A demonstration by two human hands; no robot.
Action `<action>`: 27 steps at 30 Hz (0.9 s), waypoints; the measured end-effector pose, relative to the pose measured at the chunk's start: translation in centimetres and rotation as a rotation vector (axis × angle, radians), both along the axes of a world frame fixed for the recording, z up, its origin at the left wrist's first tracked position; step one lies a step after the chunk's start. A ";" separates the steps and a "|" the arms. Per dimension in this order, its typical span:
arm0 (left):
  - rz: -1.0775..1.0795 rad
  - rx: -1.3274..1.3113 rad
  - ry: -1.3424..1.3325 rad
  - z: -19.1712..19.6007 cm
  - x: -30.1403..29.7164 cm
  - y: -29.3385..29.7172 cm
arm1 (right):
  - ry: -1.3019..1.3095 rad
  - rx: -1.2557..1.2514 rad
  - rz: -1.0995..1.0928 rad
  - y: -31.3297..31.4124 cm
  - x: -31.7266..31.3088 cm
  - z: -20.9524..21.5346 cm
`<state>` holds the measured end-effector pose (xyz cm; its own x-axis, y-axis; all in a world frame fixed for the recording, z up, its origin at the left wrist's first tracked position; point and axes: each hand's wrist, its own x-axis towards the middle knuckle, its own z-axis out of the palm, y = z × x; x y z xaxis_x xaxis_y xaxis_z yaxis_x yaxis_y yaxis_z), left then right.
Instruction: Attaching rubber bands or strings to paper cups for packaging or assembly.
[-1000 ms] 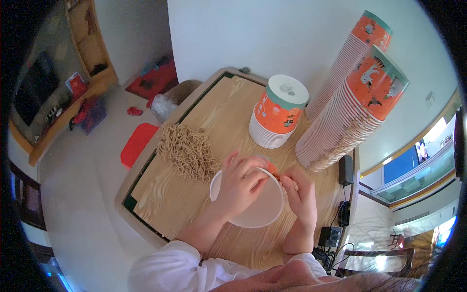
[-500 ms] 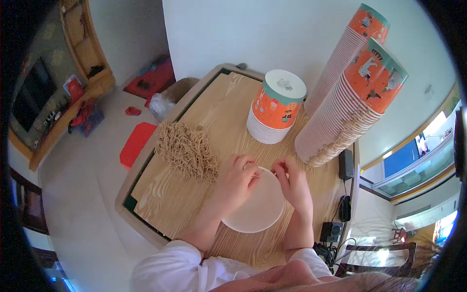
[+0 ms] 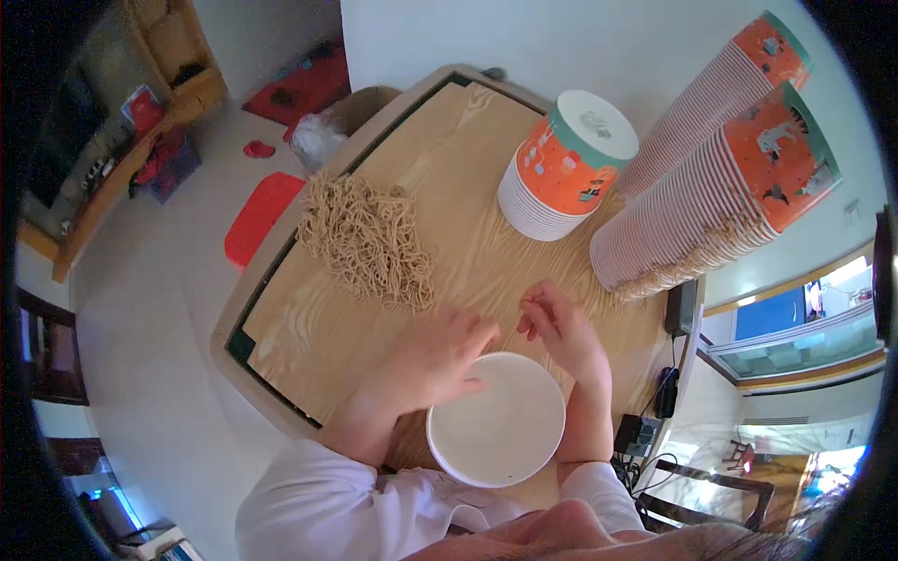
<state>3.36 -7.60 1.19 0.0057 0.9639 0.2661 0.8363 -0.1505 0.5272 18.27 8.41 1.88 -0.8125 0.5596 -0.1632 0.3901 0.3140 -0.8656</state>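
A round white paper tub (image 3: 496, 430) stands at the table's near edge, its mouth facing up toward me. My left hand (image 3: 435, 355) is over its left rim, somewhat blurred, with thumb and fingers apart and nothing visible between them. Beyond the far right rim, my right hand (image 3: 557, 327) is closed with its fingertips pinched together; whatever may be in them is too small to make out. A loose heap of tan twine strands (image 3: 369, 238) lies on the table to the left of my hands.
A short stack of upside-down orange-and-green paper tubs (image 3: 566, 173) stands at the table's far side. Two long, leaning stacks (image 3: 687, 210) are at right, the nearer with twine strands along its side. Black power adapters (image 3: 636, 435) and cables line the right edge. A red stool (image 3: 262, 220) is beyond the left edge.
The tub now sits nearer my body, with its mouth more fully visible. My left hand has moved down and opened, apart from the right hand. The view has shifted slightly.
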 end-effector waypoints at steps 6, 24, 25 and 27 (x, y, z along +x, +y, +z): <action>0.098 -0.168 -0.150 0.1 -0.5 -1.5 | 0.025 0.032 0.020 -0.5 -0.3 0.2; -0.407 -0.527 -1.561 -9.8 -1.0 7.5 | 0.016 0.164 0.052 1.0 -0.3 -1.6; -0.455 -0.461 -1.559 -10.5 -0.7 7.7 | 0.023 0.205 0.062 1.1 -0.4 -1.7; -0.505 -0.392 -1.560 -11.1 -0.3 8.1 | 0.011 0.205 0.060 1.5 -0.5 -2.0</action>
